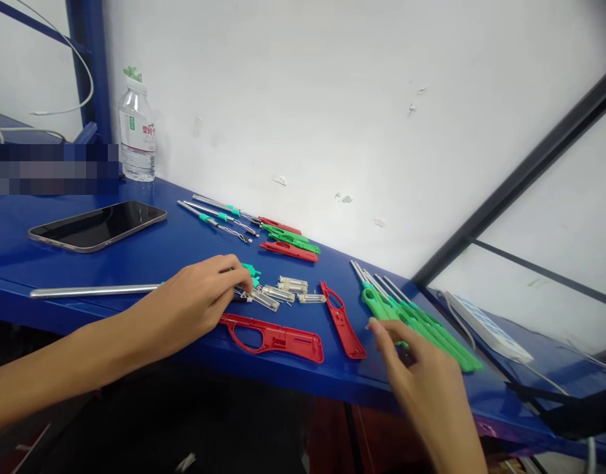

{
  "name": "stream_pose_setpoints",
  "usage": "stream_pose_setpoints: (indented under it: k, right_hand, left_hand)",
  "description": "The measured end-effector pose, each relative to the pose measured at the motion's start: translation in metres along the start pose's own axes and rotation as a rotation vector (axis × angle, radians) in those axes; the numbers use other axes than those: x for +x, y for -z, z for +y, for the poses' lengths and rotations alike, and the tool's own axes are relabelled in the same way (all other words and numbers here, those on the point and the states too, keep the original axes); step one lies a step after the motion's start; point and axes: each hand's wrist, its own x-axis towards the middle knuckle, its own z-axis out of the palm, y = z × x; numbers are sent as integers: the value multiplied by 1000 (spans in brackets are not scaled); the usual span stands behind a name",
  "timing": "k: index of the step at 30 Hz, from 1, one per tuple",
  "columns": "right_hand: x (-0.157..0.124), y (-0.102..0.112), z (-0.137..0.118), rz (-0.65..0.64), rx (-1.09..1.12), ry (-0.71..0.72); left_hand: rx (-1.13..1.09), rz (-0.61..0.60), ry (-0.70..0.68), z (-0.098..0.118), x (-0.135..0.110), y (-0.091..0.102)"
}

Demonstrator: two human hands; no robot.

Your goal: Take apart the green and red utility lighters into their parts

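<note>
My left hand (204, 293) is closed, its fingertips pinched near thin wires and small fittings that they mostly cover. From behind it a metal lighter tube (95, 290) sticks out to the left. Several clear fuel tanks (277, 293) lie just right of these fingers. A red lighter shell half (283, 340) lies nearer the table edge, and a second red shell half (343, 321) slants beside my right hand. My right hand (426, 375) is closed with thumb and index together, next to several green lighters (421, 326); anything between its fingertips is too small to make out.
At the back lie several metal tubes with wires (218, 216) and red and green shell halves (290, 240). A phone (100, 226) and a water bottle (137, 135) are on the left of the blue table (184, 253). A power strip (490, 327) lies far right.
</note>
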Motion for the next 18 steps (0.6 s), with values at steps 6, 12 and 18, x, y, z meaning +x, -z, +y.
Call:
stream_pose_setpoints:
  k: [6, 12, 18]
  right_hand:
    - [-7, -18, 3, -63, -102, 70]
    - [-10, -23, 10, -87, -159, 36]
    - [-7, -9, 26, -33, -216, -80]
  left_hand:
    - [7, 23, -213, 38, -11, 4]
    - [101, -1, -227, 47, -23, -8]
    - [177, 1, -227, 40, -20, 3]
